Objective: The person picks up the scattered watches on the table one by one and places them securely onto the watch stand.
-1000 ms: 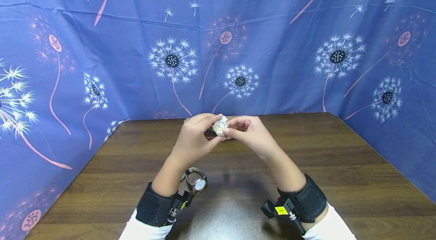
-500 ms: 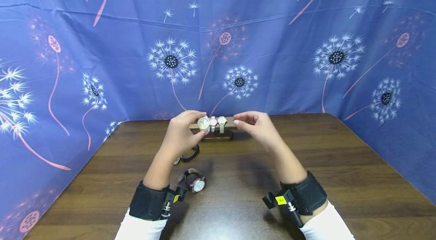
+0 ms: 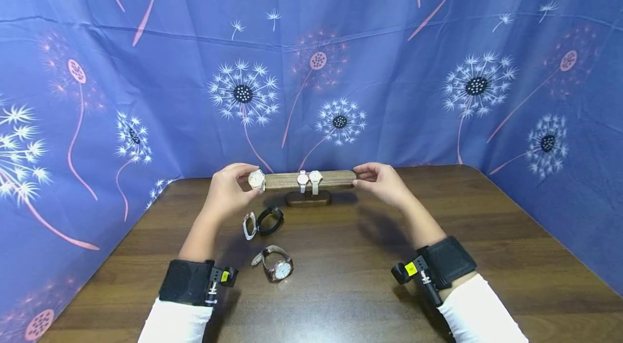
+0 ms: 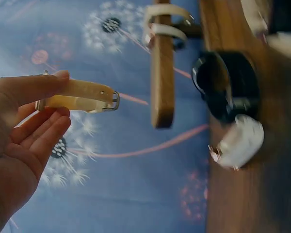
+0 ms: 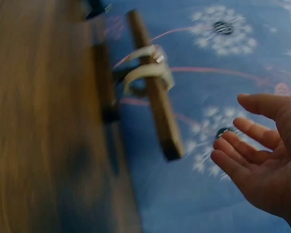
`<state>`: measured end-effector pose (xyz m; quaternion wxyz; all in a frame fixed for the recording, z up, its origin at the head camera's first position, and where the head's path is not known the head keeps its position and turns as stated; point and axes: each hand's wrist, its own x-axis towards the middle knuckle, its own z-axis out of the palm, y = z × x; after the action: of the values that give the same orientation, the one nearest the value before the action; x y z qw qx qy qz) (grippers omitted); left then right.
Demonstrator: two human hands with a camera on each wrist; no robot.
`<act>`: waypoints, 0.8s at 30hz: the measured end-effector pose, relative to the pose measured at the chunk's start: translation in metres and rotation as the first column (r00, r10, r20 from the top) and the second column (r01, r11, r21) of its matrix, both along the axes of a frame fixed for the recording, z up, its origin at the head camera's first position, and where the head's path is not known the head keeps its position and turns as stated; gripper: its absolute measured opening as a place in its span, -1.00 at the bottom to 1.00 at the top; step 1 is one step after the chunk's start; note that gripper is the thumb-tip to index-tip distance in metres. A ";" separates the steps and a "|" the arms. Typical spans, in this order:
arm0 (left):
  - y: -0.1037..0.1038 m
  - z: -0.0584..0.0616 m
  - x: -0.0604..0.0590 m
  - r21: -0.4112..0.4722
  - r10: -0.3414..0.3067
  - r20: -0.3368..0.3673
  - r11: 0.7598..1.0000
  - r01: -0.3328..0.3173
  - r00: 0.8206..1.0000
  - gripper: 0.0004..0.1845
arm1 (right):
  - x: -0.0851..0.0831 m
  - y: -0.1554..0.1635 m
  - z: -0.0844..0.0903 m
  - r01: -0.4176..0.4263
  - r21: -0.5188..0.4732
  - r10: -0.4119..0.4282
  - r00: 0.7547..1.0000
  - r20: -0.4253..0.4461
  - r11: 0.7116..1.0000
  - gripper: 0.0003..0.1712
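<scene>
Nearest in the head view: white sleeves (image 3: 174,321), cut off at the bottom edge, and black wristbands (image 3: 187,282). Just beyond, on the table (image 3: 350,267), sits a brown-strapped watch (image 3: 282,270), its dial too small to read. Past it, a white watch (image 4: 241,143) is just beside a black watch (image 4: 245,82), both blurred from the left wrist.

Now the left hand (image 3: 230,187): it pinches a pale watch (image 3: 256,179) by the dial end, thumb against fingers, and the buckled strap juts beyond the fingertips toward the wooden bar (image 3: 282,182). That wrist view shows a gap between buckle and bar, with the dial mostly hidden by the hand.

Over to the right hand (image 3: 382,183): it's wide, thumb apart, fingers loosely bent, near the bar's other end; the right wrist view shows a gap there too. Two small watches (image 3: 315,176) wrap the bar's middle, above a dark base (image 3: 308,200). Behind hangs the blue dandelion cloth (image 3: 399,88), running out of frame.
</scene>
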<state>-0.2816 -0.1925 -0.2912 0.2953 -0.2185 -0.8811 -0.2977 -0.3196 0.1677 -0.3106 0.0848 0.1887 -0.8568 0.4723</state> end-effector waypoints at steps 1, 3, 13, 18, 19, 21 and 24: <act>-0.003 0.000 -0.003 0.000 -0.001 0.008 1.000 0.001 1.000 -0.52 | -0.003 0.001 -0.001 -0.009 0.036 0.010 1.000 -0.024 0.999 -0.53; -0.009 -0.001 -0.010 -0.003 0.001 0.039 1.000 -0.001 0.999 -0.52 | -0.009 0.003 -0.004 -0.021 0.108 0.030 0.996 -0.079 0.994 -0.52; -0.025 -0.004 -0.044 -0.054 0.078 0.198 0.996 -0.069 0.977 -0.50 | -0.038 0.012 -0.022 -0.016 0.280 0.076 0.976 -0.206 0.960 -0.42; -0.030 -0.003 -0.060 -0.035 0.072 0.260 0.997 -0.065 0.963 -0.53 | -0.047 0.011 -0.028 -0.047 0.292 0.103 0.978 -0.180 0.955 -0.40; -0.030 -0.003 -0.063 -0.029 0.074 0.273 0.997 -0.069 0.959 -0.53 | -0.048 0.010 -0.029 -0.051 0.288 0.103 0.980 -0.169 0.956 -0.40; -0.029 -0.004 -0.066 -0.016 0.079 0.299 0.997 -0.078 0.951 -0.52 | -0.050 0.008 -0.031 -0.050 0.284 0.098 0.983 -0.158 0.958 -0.41; -0.026 -0.006 -0.071 -0.015 0.082 0.316 0.997 -0.082 0.945 -0.52 | -0.052 0.004 -0.034 -0.031 0.261 0.068 0.988 -0.136 0.965 -0.41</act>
<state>-0.3528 -0.2186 -0.2975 0.1623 -0.1313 -0.9256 -0.3157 -0.3717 0.1712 -0.3446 0.1091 0.2529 -0.8976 0.3441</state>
